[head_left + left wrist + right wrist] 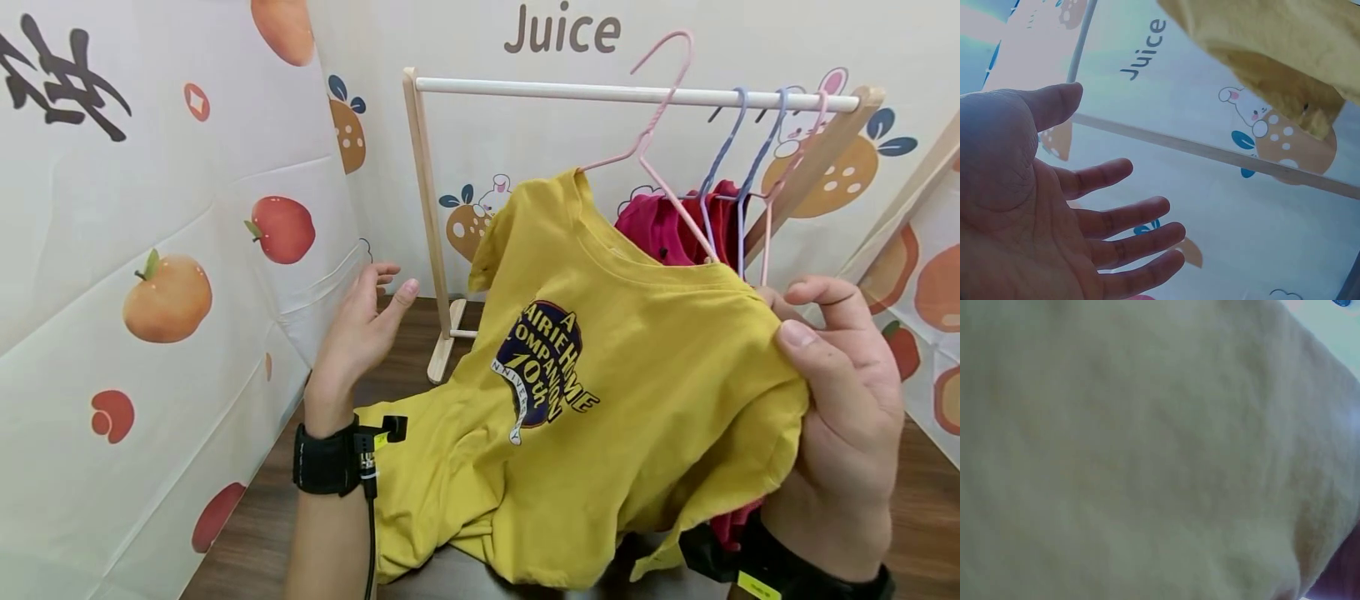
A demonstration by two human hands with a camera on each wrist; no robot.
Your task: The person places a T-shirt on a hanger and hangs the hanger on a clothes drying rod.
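A yellow T-shirt with a dark printed badge hangs in front of me, its lower part spread over the table. Out of its neck rises a pink hanger, whose hook overlaps the rail in the head view. With thumb and fingers my right hand pinches the shirt at the shoulder on the right. Blurred yellow cloth fills most of the right wrist view. My left hand is held up beside the shirt's left side, fingers spread and palm bare in the left wrist view.
A wooden clothes rack with a white rail stands behind the shirt. At its right end hang blue hangers and another pink hanger, with red and magenta clothes below. A fruit-printed sheet borders the dark wooden table.
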